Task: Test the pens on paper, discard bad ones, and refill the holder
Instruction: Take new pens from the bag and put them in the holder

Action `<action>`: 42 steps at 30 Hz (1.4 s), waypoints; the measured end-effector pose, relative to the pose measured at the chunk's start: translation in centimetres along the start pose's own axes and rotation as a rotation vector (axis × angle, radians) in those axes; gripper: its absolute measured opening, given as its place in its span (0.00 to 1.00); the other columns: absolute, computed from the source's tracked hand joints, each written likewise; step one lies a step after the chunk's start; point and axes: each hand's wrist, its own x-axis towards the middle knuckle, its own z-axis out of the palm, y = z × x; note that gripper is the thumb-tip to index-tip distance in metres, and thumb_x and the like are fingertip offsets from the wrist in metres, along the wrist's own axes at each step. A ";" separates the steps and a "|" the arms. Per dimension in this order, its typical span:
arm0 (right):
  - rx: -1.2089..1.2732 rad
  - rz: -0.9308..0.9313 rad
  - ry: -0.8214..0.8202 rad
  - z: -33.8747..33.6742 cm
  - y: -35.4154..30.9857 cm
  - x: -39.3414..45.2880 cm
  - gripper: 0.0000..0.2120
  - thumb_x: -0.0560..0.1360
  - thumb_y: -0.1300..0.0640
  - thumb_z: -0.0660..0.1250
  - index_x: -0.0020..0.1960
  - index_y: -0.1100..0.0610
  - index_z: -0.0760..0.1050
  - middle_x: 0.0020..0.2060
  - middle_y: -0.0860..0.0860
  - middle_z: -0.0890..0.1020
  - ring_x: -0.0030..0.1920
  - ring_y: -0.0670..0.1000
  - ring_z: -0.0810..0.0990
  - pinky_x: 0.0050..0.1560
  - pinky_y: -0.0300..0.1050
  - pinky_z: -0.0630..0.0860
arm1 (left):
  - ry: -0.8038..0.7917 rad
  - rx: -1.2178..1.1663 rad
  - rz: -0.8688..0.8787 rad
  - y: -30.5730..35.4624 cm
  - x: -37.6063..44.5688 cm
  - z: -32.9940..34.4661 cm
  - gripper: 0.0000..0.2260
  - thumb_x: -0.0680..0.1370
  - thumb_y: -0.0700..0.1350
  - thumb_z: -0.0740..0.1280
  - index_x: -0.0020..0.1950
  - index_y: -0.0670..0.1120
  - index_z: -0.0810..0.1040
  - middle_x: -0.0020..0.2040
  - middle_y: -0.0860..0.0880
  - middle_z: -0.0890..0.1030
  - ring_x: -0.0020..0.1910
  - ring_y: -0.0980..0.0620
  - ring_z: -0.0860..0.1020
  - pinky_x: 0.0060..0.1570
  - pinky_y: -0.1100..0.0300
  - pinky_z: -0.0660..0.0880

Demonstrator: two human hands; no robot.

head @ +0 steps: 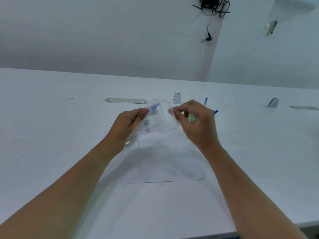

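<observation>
A clear plastic bag (pixel 155 123) hangs between both hands above a white sheet of paper (pixel 155 166) on the white table (pixel 51 135). My left hand (pixel 127 125) pinches the bag's left edge, where the blue end of a pen (pixel 154 106) shows inside it. My right hand (pixel 196 123) grips the bag's right edge. Behind my right hand stands a greenish holder (pixel 190 118), mostly hidden. Blue pens (pixel 206 101) rise above it, and another blue pen tip (pixel 215 111) pokes out to the right.
An oval cable grommet (pixel 126 100) is set into the table behind the bag. Two small white brackets (pixel 177 98) (pixel 272 102) stand further back. A second grommet (pixel 303 107) lies at far right. A router and cable hang on the wall (pixel 209 4).
</observation>
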 end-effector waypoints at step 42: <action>-0.247 0.368 0.407 -3.0 3.8 0.9 0.13 0.83 0.48 0.66 0.59 0.55 0.83 0.49 0.48 0.87 0.41 0.53 0.78 0.54 0.64 0.78 | 0.177 0.111 0.056 -1.4 0.5 -0.8 0.10 0.78 0.52 0.74 0.42 0.47 0.86 0.35 0.48 0.85 0.32 0.55 0.73 0.34 0.66 0.68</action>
